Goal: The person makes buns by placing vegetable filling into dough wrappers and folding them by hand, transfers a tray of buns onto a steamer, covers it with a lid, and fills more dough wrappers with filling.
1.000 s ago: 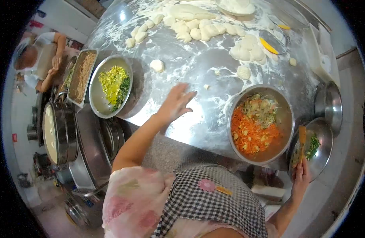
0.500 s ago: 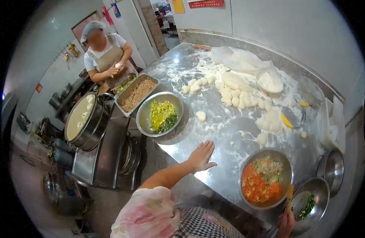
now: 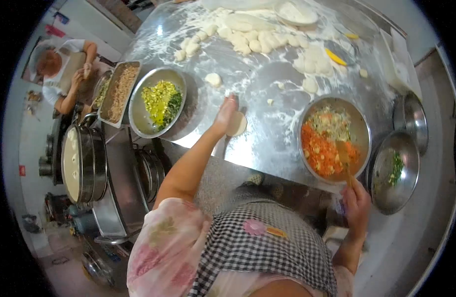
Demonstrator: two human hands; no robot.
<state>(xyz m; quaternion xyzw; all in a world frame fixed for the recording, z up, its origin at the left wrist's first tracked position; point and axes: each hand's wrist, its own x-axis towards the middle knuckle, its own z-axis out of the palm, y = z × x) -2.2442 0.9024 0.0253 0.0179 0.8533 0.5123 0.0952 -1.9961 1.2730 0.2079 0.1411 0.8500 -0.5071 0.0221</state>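
My left hand (image 3: 226,115) is turned on its side over the near part of the steel table, fingers pointing away. A flat round dough wrapper (image 3: 237,124) rests against its palm side; the grip is partly hidden. My right hand (image 3: 356,200) is closed around the handle of a wooden spatula (image 3: 345,157). Its blade dips into the orange shredded filling (image 3: 319,151) in a metal bowl (image 3: 365,143). A paler chopped filling (image 3: 332,119) fills the far part of that bowl. One small dough piece (image 3: 213,79) lies beyond my left hand.
Floured dough pieces (image 3: 255,42) cover the table's far side. To the left stand a bowl (image 3: 135,106) of yellow-green filling, a tray (image 3: 103,111) of brownish filling and a steamer (image 3: 92,168). Another person (image 3: 64,74) holds dough there. Metal bowls (image 3: 381,198) stand at right.
My left hand has lifted from lying flat and turned on edge, with the dough wrapper now visible. My right hand has brought the spatula into the orange filling. The view has tilted down.
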